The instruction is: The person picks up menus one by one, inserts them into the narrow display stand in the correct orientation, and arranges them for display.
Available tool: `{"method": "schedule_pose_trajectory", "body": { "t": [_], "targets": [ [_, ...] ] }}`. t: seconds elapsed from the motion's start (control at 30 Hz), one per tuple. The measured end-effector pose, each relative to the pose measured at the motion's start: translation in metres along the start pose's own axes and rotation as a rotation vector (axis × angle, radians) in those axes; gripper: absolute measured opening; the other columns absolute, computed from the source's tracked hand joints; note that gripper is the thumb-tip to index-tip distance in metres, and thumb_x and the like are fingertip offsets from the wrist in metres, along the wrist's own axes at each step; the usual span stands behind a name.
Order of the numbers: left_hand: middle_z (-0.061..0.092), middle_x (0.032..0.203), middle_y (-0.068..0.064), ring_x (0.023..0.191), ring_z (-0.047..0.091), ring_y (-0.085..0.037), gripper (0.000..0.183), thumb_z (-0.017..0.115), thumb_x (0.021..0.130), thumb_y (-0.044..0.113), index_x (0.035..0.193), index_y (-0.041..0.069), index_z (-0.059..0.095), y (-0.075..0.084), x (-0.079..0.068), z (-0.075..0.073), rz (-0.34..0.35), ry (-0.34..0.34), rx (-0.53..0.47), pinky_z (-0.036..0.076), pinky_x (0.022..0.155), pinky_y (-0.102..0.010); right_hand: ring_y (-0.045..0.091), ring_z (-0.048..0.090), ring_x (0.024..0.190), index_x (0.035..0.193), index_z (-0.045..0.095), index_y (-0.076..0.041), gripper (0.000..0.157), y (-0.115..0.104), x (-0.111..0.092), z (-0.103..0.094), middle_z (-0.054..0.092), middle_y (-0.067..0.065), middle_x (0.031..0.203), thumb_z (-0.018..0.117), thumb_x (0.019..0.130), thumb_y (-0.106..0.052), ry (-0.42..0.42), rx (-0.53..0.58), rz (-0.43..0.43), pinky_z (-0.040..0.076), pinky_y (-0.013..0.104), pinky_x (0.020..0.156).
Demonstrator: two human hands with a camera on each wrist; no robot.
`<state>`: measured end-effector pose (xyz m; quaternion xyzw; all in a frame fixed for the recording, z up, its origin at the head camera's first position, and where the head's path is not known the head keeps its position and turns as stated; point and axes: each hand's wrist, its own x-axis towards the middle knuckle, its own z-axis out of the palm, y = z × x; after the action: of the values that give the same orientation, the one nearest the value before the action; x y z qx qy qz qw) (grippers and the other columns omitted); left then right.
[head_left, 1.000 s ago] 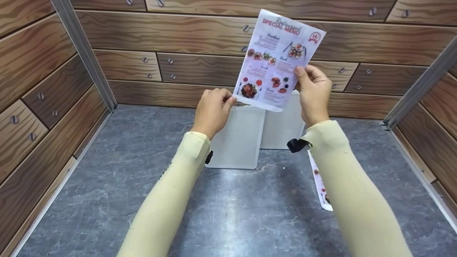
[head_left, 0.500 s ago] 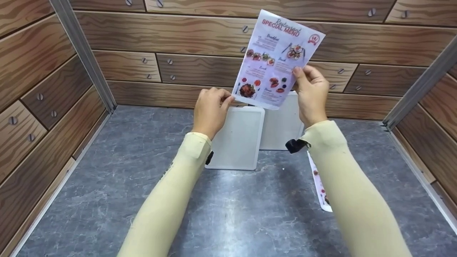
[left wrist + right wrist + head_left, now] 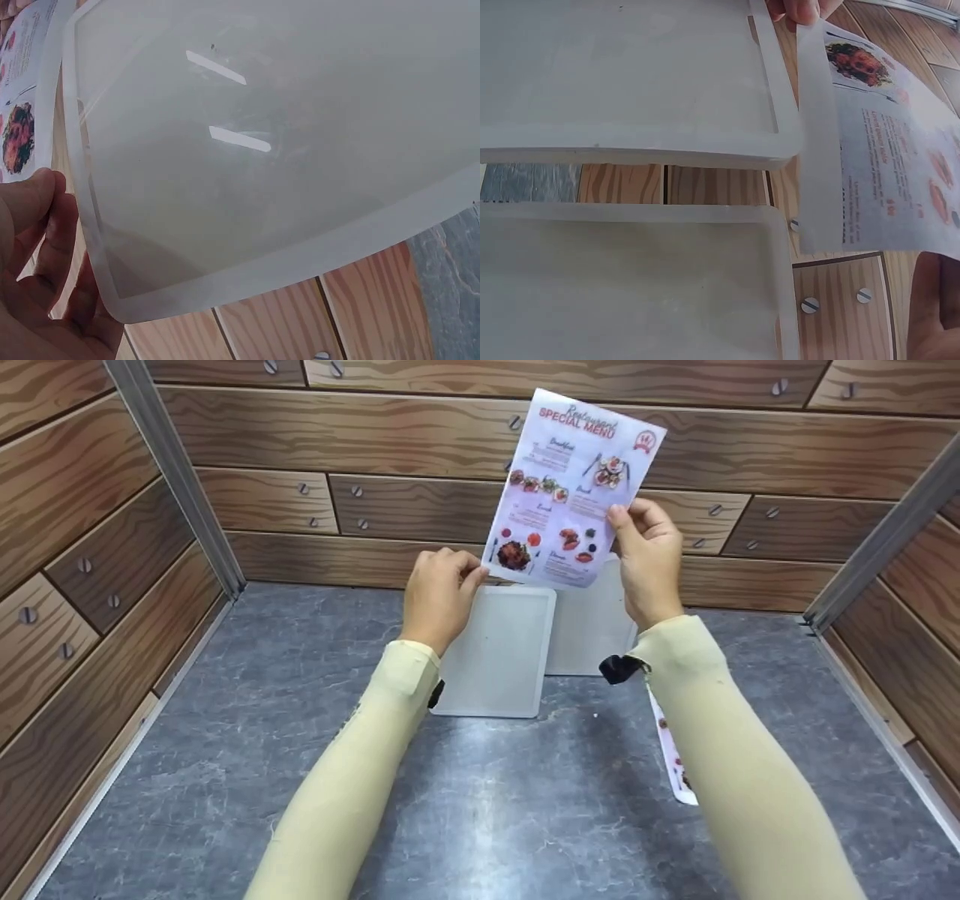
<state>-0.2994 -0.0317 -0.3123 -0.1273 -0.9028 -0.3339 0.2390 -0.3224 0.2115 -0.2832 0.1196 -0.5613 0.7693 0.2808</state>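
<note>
A printed restaurant menu sheet (image 3: 566,487) is held up, tilted, against the wooden back wall. My left hand (image 3: 441,596) pinches its lower left corner between thumb and fingers. At the sheet's right edge, my right hand (image 3: 651,559) grips it, thumb in front. Below the sheet stand two pale grey rectangular panels with rounded white borders, a left panel (image 3: 499,652) and a right panel (image 3: 589,634). The left wrist view shows a glossy panel face (image 3: 277,180) beside the left fingers. In the right wrist view, the menu (image 3: 889,150) bends slightly beyond both panels.
Partly hidden under my right forearm, a menu-printed piece (image 3: 667,754) with a rounded white edge lies on the grey marbled tabletop (image 3: 480,810). Wood-patterned walls (image 3: 262,435) with metal corner posts (image 3: 180,472) enclose the back and sides.
The menu sheet has shifted a little left, its top edge slightly lower, and both hands have moved slightly left with it. Both hands keep their hold; the panels stay put.
</note>
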Motion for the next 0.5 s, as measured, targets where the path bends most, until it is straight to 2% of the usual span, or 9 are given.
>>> {"method": "schedule_pose_trajectory", "body": {
  "t": [0.27, 0.5],
  "targets": [
    [0.070, 0.098, -0.003, 0.103, 0.059, -0.024, 0.022, 0.066, 0.103, 0.029, 0.103, 0.011, 0.078, 0.0005, 0.0002, 0.0008, 0.004, 0.010, -0.010, 0.048, 0.091, -0.038, 0.013, 0.068, 0.077, 0.100, 0.074, -0.005, 0.009, -0.0021, 0.0014, 0.0003, 0.074, 0.004, 0.087, 0.066, 0.099, -0.001, -0.016, -0.032, -0.089, 0.058, 0.027, 0.071],
    [0.070, 0.096, -0.003, 0.103, 0.059, -0.024, 0.022, 0.067, 0.102, 0.030, 0.102, 0.011, 0.079, -0.0006, -0.0007, 0.0018, 0.002, 0.008, 0.005, 0.048, 0.091, -0.038, 0.014, 0.070, 0.083, 0.102, 0.073, -0.004, 0.009, -0.0008, -0.0025, 0.0000, 0.074, 0.003, 0.092, 0.065, 0.100, -0.001, -0.065, -0.053, -0.065, 0.059, 0.029, 0.077]
  ]
}}
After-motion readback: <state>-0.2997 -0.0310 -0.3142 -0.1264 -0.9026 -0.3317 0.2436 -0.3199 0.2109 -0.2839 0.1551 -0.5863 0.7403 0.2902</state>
